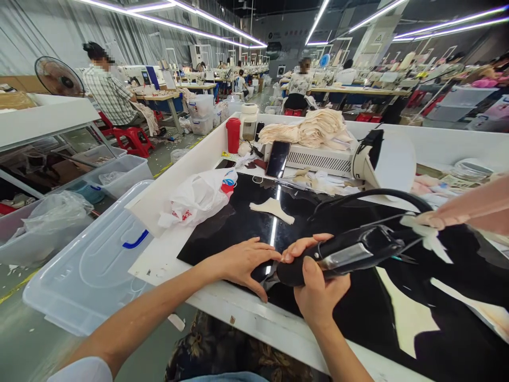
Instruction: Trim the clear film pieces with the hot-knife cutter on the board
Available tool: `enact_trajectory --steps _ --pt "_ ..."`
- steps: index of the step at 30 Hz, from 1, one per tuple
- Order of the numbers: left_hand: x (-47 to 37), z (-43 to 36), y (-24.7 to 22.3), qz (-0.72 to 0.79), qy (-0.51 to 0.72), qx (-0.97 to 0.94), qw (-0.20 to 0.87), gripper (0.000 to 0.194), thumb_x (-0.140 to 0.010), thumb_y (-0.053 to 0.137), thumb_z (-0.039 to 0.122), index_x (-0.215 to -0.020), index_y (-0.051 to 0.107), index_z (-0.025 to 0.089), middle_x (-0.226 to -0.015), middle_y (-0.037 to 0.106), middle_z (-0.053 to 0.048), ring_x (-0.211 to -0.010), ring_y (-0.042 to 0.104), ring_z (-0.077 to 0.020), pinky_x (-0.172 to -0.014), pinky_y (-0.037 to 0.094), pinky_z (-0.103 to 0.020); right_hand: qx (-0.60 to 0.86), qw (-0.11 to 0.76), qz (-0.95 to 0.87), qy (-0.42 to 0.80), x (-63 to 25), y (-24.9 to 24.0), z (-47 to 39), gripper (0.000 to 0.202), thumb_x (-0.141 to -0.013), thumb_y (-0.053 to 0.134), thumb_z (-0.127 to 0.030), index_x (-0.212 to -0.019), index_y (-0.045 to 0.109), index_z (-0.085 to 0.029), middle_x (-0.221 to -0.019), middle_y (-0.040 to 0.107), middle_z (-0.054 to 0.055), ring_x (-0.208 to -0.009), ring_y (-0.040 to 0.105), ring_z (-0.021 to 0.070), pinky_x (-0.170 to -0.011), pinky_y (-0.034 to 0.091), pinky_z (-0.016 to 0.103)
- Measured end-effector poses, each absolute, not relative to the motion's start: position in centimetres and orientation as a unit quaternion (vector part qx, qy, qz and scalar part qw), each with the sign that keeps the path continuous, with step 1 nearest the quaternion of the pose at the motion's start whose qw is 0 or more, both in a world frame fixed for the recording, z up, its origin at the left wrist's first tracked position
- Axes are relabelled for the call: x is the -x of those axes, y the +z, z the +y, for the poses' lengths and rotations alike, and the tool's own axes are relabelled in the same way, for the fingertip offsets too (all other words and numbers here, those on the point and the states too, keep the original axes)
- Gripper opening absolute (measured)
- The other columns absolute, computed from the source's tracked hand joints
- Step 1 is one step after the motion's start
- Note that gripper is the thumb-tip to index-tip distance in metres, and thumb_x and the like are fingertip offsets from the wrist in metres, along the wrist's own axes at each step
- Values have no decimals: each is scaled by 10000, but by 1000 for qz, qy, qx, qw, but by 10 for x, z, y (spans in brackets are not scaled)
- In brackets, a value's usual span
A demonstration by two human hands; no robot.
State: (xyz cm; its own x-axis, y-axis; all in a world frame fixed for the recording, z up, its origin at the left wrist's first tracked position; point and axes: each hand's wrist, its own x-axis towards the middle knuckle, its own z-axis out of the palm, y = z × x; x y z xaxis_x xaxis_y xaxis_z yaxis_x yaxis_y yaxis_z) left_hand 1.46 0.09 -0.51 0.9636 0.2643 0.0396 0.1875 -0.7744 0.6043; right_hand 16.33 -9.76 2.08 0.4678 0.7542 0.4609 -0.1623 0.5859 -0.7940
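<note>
My right hand (318, 281) is wrapped round a black handheld tool (350, 252) with a cable, its metal tip pointing down and left. Beside that tip, my left hand (248, 262) lies on the black sheet (222, 233), thumb and fingers apart. The fingertips of both hands are close together near the tool's front. Further back on the sheet rests a cream fabric piece (272, 208). To the right lie a second cream piece (409, 313) and a third (477, 305).
A white plastic bag (199, 199), a red cup (233, 135), a phone (277, 158) and a cream fabric stack (318, 127) on a vented box stand behind. A lidded bin (95, 254) is at left. People sit at machines beyond.
</note>
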Motion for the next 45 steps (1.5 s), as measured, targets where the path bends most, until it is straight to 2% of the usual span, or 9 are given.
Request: enact_trajectory --steps 5,10,16,18,23,28,30,40,45 --pt "-15 1 -6 117 75 -940 311 895 -737 855 533 -1484 464 232 -1523 520 -155 -1442 459 -328 -1250 182 -587 364 779 -414 297 -162 24 -97 300 -875 706 -273 -1126 541 -268 -795 614 -37 -672 625 154 -701 571 379" --pt "-14 -2 -4 119 76 -935 325 847 -765 851 474 -1479 451 255 -1523 526 -87 -1445 463 -279 -1271 181 -554 355 794 -383 312 -167 32 -100 341 -808 773 -288 -1089 584 -245 -745 631 -26 -645 612 157 -635 567 345" --pt "-5 8 -2 83 98 -959 253 180 -925 710 354 -1071 699 250 -1557 496 -17 -1486 406 -242 -1232 316 -491 364 803 -373 288 -182 35 -96 350 -778 802 -284 -1060 601 -229 -719 649 -20 -624 618 163 -626 562 338" --pt "-1 15 1 81 96 -965 231 95 -943 689 335 -986 730 261 -1544 515 -15 -1484 408 -253 -1224 321 -510 368 808 -373 268 -186 36 -95 353 -781 802 -286 -1065 601 -230 -726 645 -26 -614 614 156 -625 551 336" --pt "4 28 5 167 136 -968 131 157 -975 597 155 -998 727 241 -1502 555 -61 -1463 423 -300 -1231 218 -635 381 815 -373 229 -196 42 -94 339 -788 793 -287 -1059 597 -237 -737 647 -41 -604 612 142 -612 532 320" --pt "-5 10 -2 239 188 -946 115 231 -1032 469 161 -1126 679 174 -1196 671 -100 -1140 619 -223 -1047 502 -405 384 823 -361 209 -203 42 -90 330 -805 777 -261 -1072 584 -242 -740 662 -49 -605 614 135 -624 532 313" --pt "-10 2 -6 226 178 -949 126 213 -1034 486 192 -1136 672 176 -1133 680 -84 -1074 631 -211 -984 532 -359 391 821 -364 201 -203 40 -88 330 -819 767 -270 -1084 572 -247 -749 661 -52 -613 616 136 -640 533 322" --pt "-19 -2 -4 185 138 -953 198 246 -1045 512 250 -1256 636 219 -1347 662 -64 -1284 591 -216 -1224 310 -499 402 810 -374 205 -196 33 -73 370 -841 765 -309 -1126 535 -256 -774 660 -58 -602 627 126 -674 543 328" --pt "-25 -15 -4 199 130 -934 266 479 -934 709 408 -1360 582 229 -1449 598 -97 -1359 538 -262 -1241 270 -536 404 806 -382 203 -198 26 -73 361 -858 756 -295 -1142 535 -261 -802 670 -57 -619 633 122 -687 555 322"
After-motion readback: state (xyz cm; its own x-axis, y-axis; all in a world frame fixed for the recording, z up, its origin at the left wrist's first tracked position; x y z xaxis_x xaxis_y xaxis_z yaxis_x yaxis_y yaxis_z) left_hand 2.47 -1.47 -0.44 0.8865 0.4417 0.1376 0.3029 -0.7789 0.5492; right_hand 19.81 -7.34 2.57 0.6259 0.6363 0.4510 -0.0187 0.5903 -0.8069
